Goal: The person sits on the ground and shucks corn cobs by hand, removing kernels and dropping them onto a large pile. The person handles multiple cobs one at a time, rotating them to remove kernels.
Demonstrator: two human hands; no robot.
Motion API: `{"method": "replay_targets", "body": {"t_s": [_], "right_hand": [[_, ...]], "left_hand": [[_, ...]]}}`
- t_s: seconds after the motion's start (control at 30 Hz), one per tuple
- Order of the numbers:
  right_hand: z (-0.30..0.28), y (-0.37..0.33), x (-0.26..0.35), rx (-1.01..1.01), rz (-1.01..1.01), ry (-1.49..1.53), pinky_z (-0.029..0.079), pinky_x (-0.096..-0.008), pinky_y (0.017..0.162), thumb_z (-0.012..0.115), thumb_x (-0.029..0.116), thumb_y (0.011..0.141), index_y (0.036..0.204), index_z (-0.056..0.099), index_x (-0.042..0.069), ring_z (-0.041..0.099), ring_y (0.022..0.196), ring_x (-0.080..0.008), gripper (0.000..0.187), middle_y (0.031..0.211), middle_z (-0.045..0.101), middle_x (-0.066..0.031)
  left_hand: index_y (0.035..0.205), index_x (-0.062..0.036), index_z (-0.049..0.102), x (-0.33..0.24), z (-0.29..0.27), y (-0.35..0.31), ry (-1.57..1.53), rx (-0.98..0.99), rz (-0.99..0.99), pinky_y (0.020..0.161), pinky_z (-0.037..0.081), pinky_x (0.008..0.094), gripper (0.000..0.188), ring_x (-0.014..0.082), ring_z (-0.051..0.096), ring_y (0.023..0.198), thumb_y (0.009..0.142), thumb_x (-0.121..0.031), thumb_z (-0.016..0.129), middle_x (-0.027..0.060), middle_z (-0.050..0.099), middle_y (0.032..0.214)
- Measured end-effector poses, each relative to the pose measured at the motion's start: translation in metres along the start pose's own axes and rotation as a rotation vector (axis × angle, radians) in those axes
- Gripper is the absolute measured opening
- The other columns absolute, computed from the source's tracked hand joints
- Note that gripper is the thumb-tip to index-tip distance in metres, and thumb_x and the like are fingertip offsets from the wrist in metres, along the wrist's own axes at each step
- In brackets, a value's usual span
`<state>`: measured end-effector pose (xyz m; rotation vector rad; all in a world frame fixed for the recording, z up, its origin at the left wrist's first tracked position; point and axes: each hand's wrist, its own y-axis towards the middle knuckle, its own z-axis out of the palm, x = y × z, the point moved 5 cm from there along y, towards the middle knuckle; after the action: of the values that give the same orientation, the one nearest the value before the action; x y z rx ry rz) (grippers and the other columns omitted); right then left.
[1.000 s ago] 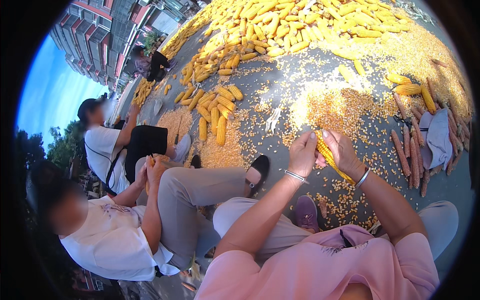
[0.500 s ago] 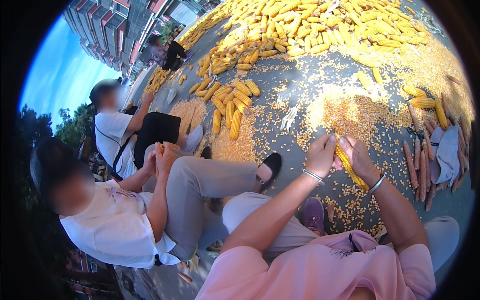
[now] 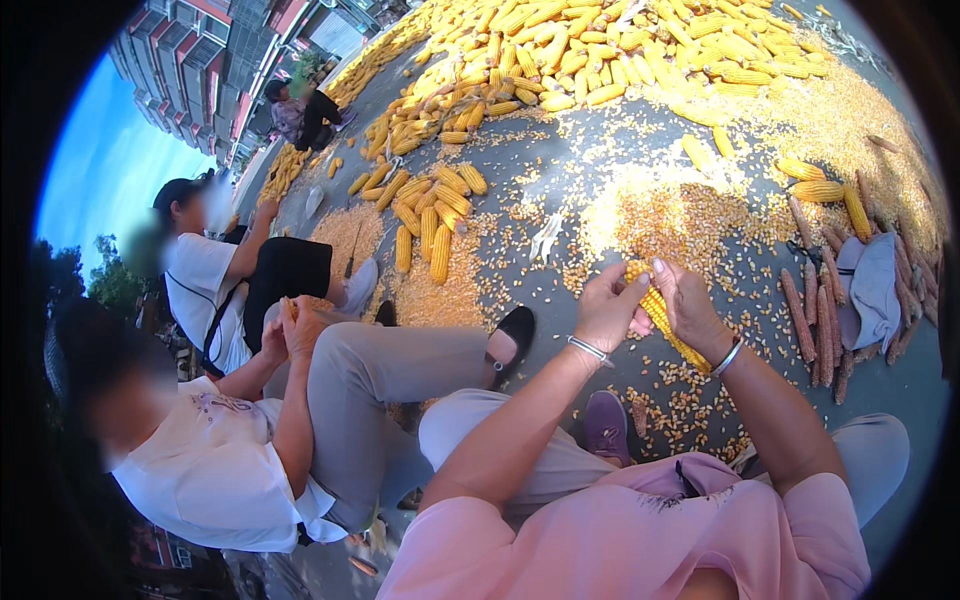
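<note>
I hold one yellow ear of corn [image 3: 673, 328] between both hands, over a scatter of loose kernels on the ground. My left hand [image 3: 607, 306] is closed on the ear's left side, near its upper end. Along the right side, my right hand [image 3: 692, 306] wraps the same ear, its thumb by the upper tip. The lower part of the ear sticks out below my hands, slanting toward my right wrist. Rows of kernels still cover the part that shows. Just beyond my hands lies a mound of shelled kernels [image 3: 668, 218].
A large heap of corn ears [image 3: 600, 50] spreads ahead, with a smaller pile of ears [image 3: 430, 215] to the left. Bare reddish cobs [image 3: 826, 320] and a grey cap [image 3: 870, 290] lie at right. A co-worker in a white shirt [image 3: 215, 455] sits close on my left; two more people sit farther off.
The whole scene has shifted somewhat left in the picture. My hands stay on the ear, and its upper end now shows more between my thumbs, which have parted slightly.
</note>
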<state>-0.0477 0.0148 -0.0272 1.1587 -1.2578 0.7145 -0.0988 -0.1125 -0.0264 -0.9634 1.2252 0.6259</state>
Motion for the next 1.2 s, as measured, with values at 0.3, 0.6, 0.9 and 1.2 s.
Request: {"method": "replay_targets", "body": {"t_s": [0.3, 0.6, 0.9, 1.2], "right_hand": [[-0.020, 0.011, 0.006, 0.015, -0.012, 0.010, 0.048, -0.0411, 0.067, 0.043, 0.043, 0.103, 0.080, 0.058, -0.001, 0.061, 0.066, -0.0328, 0.051, 0.073, 0.061, -0.0205], [-0.018, 0.009, -0.001, 0.114, 0.069, -0.091, 0.041, -0.0364, 0.055, 0.051, 0.055, 0.098, 0.070, 0.053, 0.002, 0.047, 0.058, -0.0170, 0.059, 0.060, 0.049, -0.0098], [-0.016, 0.011, -0.006, 0.171, 0.001, 0.081, 0.045, -0.0355, 0.067, 0.046, 0.042, 0.101, 0.083, 0.056, 0.002, 0.052, 0.067, -0.0180, 0.045, 0.069, 0.055, -0.0088], [-0.012, 0.009, -0.008, 0.065, 0.243, 0.211, 0.047, -0.0327, 0.056, 0.046, 0.048, 0.102, 0.079, 0.066, 0.002, 0.059, 0.059, -0.0147, 0.055, 0.065, 0.063, -0.0074]], "left_hand": [[0.125, 0.0037, 0.053, -0.031, 0.021, -0.016, -0.003, 0.232, 0.156, 0.068, 0.062, 0.0312, 0.036, 0.0160, 0.066, 0.079, 0.091, -0.002, 0.066, 0.0118, 0.064, 0.108], [0.124, 0.0008, 0.054, -0.027, 0.026, -0.019, 0.114, 0.209, 0.180, 0.069, 0.061, 0.0326, 0.036, 0.0177, 0.068, 0.076, 0.091, -0.008, 0.067, 0.0108, 0.066, 0.100], [0.126, 0.0019, 0.051, -0.026, 0.018, -0.013, 0.032, 0.203, 0.164, 0.070, 0.062, 0.0346, 0.037, 0.0195, 0.068, 0.083, 0.093, -0.008, 0.065, 0.0124, 0.065, 0.107], [0.129, 0.0014, 0.050, -0.022, 0.023, -0.010, 0.047, 0.216, 0.137, 0.072, 0.060, 0.0320, 0.041, 0.0175, 0.064, 0.097, 0.093, -0.007, 0.066, 0.0103, 0.060, 0.116]]}}
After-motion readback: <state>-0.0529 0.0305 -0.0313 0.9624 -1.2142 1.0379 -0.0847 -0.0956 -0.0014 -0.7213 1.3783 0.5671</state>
